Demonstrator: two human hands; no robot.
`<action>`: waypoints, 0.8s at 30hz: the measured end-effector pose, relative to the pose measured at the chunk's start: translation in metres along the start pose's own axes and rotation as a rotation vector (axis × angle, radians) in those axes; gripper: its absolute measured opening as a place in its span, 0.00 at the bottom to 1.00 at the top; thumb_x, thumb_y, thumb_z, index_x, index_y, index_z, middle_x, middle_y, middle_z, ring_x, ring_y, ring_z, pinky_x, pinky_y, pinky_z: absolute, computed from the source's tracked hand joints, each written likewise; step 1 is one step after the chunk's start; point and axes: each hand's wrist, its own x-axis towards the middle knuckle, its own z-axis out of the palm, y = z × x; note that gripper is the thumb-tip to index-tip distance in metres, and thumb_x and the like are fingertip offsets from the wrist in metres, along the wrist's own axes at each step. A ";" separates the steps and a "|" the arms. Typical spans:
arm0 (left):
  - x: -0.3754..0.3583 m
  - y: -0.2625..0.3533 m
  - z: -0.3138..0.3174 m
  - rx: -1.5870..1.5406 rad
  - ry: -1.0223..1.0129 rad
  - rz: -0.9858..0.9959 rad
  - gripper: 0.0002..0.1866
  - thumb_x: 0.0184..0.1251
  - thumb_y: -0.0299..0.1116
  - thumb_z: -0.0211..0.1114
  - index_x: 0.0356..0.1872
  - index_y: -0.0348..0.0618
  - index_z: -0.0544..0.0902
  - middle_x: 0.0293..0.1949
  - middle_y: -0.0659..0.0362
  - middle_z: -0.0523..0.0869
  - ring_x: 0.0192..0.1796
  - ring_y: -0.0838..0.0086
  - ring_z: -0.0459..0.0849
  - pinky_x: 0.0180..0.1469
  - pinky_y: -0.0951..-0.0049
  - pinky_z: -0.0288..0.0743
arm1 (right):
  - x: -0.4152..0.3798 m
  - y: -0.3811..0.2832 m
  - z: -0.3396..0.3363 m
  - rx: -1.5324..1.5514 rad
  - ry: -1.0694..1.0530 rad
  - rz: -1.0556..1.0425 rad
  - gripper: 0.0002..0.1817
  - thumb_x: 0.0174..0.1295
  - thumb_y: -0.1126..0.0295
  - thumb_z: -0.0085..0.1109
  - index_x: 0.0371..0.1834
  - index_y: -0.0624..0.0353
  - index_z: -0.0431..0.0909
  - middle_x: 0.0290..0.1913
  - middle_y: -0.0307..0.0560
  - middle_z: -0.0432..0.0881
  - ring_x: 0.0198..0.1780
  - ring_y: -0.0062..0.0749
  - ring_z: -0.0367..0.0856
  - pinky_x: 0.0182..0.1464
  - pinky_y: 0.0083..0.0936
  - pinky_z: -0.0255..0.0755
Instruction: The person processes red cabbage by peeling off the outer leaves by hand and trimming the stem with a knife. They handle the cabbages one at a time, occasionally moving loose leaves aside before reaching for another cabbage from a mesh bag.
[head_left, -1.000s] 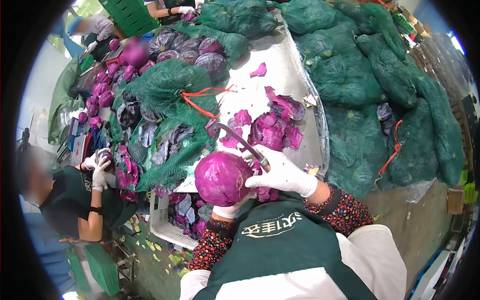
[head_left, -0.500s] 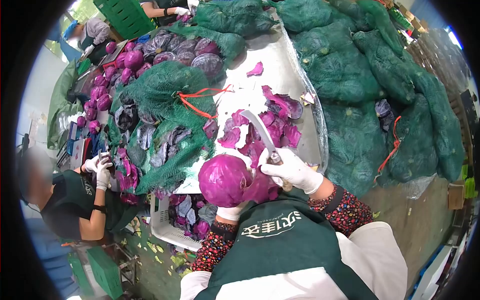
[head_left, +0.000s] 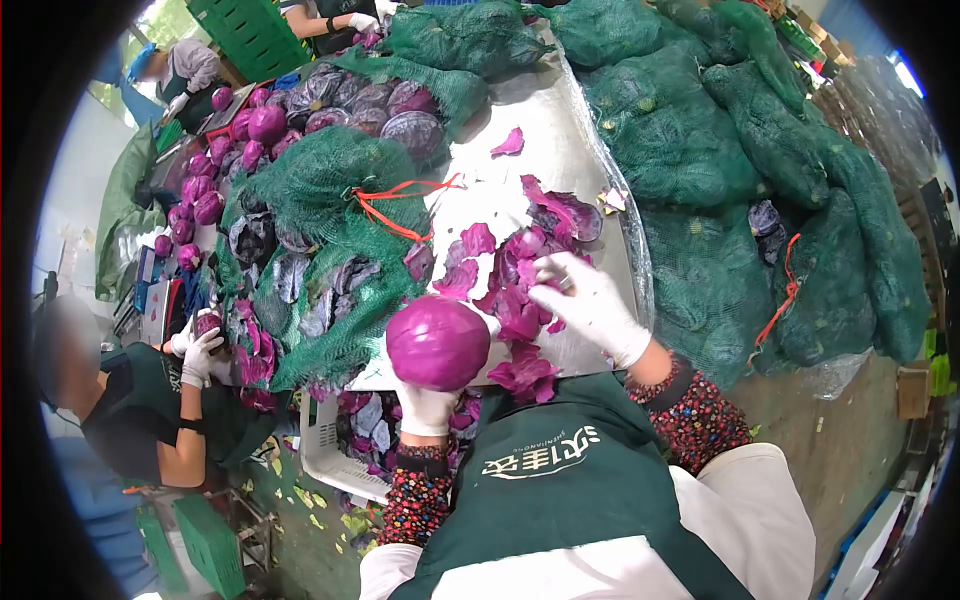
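A peeled, glossy red cabbage (head_left: 438, 343) rests in my left hand (head_left: 424, 408), which cups it from below with its fingers mostly hidden. My right hand (head_left: 592, 308), gloved in white, hovers over the loose leaves to the right of the cabbage. Its thumb and fingers are curled but apart, and no knife shows in it. Beneath it, torn purple cabbage leaves (head_left: 518, 312) are heaped on the pale work table (head_left: 505, 105). One loose leaf piece (head_left: 527, 372) lies at the table's near edge, close to my apron.
Green mesh sacks (head_left: 660, 130) are stacked along the right. Another mesh sack (head_left: 330, 170) with a red tie lies left, beside whole cabbages (head_left: 330, 95). A white crate (head_left: 345, 470) of leaves stands below the table edge. A co-worker's gloved hands (head_left: 200, 350) hold a cabbage at left.
The knife seen in my right hand is no longer visible. That hand has risen away from the cabbage, a leaf piece has come off, and my left hand has shifted slightly left with the cabbage.
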 end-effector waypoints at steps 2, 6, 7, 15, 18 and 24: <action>0.004 -0.007 -0.008 -0.546 0.040 -0.258 0.40 0.63 0.58 0.65 0.69 0.44 0.66 0.66 0.52 0.73 0.68 0.64 0.73 0.72 0.55 0.65 | -0.010 -0.012 0.020 0.270 -0.182 0.212 0.25 0.64 0.67 0.66 0.64 0.56 0.72 0.42 0.37 0.81 0.30 0.14 0.76 0.28 0.15 0.71; 0.022 -0.010 -0.007 -0.359 0.028 -0.274 0.38 0.62 0.44 0.70 0.70 0.40 0.64 0.64 0.51 0.73 0.66 0.63 0.73 0.70 0.62 0.66 | -0.012 0.010 0.055 0.482 -0.347 0.414 0.25 0.66 0.56 0.64 0.61 0.56 0.72 0.30 0.31 0.73 0.20 0.14 0.69 0.22 0.16 0.65; 0.025 -0.010 -0.004 -0.136 -0.006 -0.164 0.39 0.60 0.40 0.72 0.70 0.40 0.65 0.64 0.51 0.72 0.66 0.63 0.72 0.70 0.63 0.66 | -0.011 0.023 0.060 0.482 -0.348 0.415 0.25 0.66 0.56 0.64 0.61 0.56 0.72 0.30 0.31 0.73 0.20 0.14 0.69 0.22 0.16 0.65; 0.026 0.017 0.029 0.477 -0.228 -0.029 0.58 0.36 0.43 0.85 0.71 0.35 0.60 0.64 0.42 0.69 0.67 0.50 0.68 0.69 0.55 0.63 | -0.019 0.056 0.063 -0.288 -0.112 0.165 0.25 0.69 0.52 0.54 0.61 0.57 0.71 0.40 0.53 0.84 0.45 0.44 0.84 0.50 0.40 0.77; 0.034 0.014 0.033 0.533 -0.238 0.066 0.59 0.34 0.45 0.84 0.72 0.39 0.61 0.65 0.43 0.69 0.68 0.48 0.67 0.70 0.53 0.62 | -0.026 0.060 0.055 -0.518 -0.085 -0.159 0.22 0.74 0.55 0.45 0.63 0.56 0.68 0.51 0.57 0.81 0.47 0.51 0.83 0.49 0.40 0.78; 0.057 0.003 0.035 0.384 -0.279 0.065 0.62 0.32 0.49 0.85 0.70 0.29 0.59 0.62 0.40 0.71 0.64 0.51 0.73 0.68 0.61 0.66 | -0.043 0.048 0.043 -0.545 -0.088 -0.106 0.28 0.75 0.56 0.43 0.72 0.61 0.57 0.47 0.61 0.80 0.44 0.54 0.83 0.45 0.44 0.78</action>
